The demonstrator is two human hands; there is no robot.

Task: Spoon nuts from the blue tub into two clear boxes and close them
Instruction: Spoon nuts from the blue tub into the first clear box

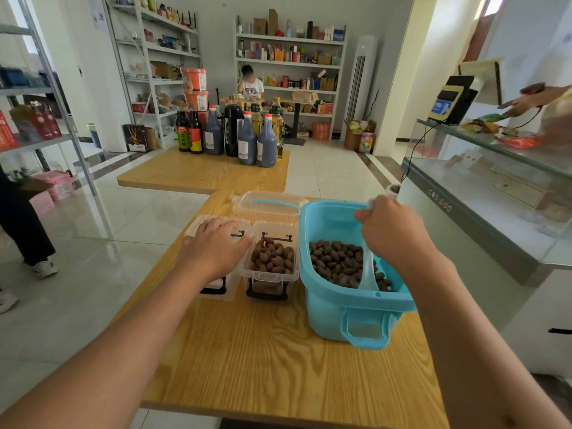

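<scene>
Flanking one blue tub, two clear boxes.

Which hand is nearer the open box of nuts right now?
Left. The left hand rests flat on the neighbouring box, beside the open box of nuts; the right hand grips the spoon over the blue tub.

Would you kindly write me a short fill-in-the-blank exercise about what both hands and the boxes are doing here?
1. The right hand grips a pale ____ whose bowl sits in the blue tub.
2. The left hand rests flat on the ____ clear box.
3. The open clear box holds brown ____.

Missing words: spoon; closed; nuts
</scene>
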